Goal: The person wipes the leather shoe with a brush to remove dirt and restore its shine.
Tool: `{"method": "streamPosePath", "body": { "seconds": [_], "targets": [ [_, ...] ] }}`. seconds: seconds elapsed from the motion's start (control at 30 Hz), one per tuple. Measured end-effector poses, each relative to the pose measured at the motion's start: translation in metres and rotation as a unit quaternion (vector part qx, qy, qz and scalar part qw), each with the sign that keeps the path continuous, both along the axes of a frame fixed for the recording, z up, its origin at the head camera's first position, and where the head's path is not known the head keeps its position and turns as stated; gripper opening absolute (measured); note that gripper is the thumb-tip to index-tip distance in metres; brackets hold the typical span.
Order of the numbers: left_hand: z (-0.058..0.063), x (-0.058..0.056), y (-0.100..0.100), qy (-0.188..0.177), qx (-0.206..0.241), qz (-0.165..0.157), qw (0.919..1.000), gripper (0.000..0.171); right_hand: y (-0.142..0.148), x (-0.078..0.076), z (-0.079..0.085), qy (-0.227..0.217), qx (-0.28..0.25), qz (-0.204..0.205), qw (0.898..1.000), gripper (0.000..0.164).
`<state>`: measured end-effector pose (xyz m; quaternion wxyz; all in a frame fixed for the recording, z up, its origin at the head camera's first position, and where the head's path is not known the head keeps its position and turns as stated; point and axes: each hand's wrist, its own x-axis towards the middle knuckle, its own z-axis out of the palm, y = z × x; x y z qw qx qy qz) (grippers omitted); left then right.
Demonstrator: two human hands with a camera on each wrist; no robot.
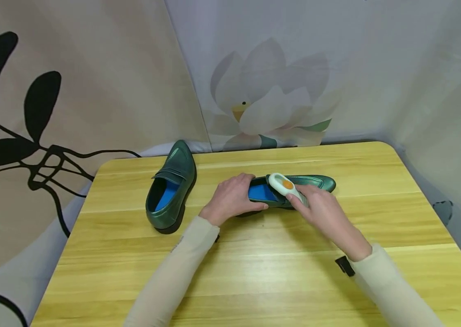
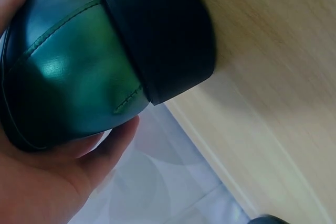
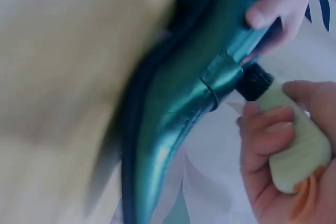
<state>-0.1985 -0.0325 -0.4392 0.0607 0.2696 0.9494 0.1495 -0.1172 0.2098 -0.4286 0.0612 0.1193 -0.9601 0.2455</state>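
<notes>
A metallic green loafer [image 1: 323, 182] with a blue insole lies toe to the right on the wooden table. My left hand [image 1: 232, 195] grips its heel end; the left wrist view shows fingers round the green heel counter [image 2: 79, 77] above a black heel block. My right hand [image 1: 323, 210] holds a small brush [image 1: 278, 180] with a pale handle and an orange spot, over the shoe's opening. In the right wrist view, the dark head [image 3: 255, 81] of the brush is at the loafer's strap; whether it touches is hard to tell.
The matching green loafer [image 1: 179, 165] stands to the left, toe toward the back edge of the table [image 1: 255, 272]. Behind the table hangs a pale curtain [image 1: 132, 81] printed with leaves and a flower. Black straps show at both sleeves.
</notes>
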Motion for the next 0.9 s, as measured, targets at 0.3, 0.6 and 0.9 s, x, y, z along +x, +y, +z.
{"method": "streamPosePath", "body": {
  "seconds": [0.3, 0.6, 0.9],
  "targets": [
    [0.002, 0.002, -0.001, 0.01, -0.002, 0.004, 0.9999, 0.092, 0.014, 0.035, -0.013, 0.074, -0.03, 0.004, 0.997, 0.041],
    [0.0, 0.003, 0.003, -0.003, 0.005, 0.008, 0.9999, 0.092, 0.003, 0.007, -0.008, 0.021, -0.03, -0.063, 0.997, 0.05],
    [0.0, 0.001, 0.002, -0.003, -0.007, 0.004, 1.0, 0.093, 0.0, -0.042, 0.002, -0.035, 0.003, -0.047, 0.998, 0.048]
  ]
}}
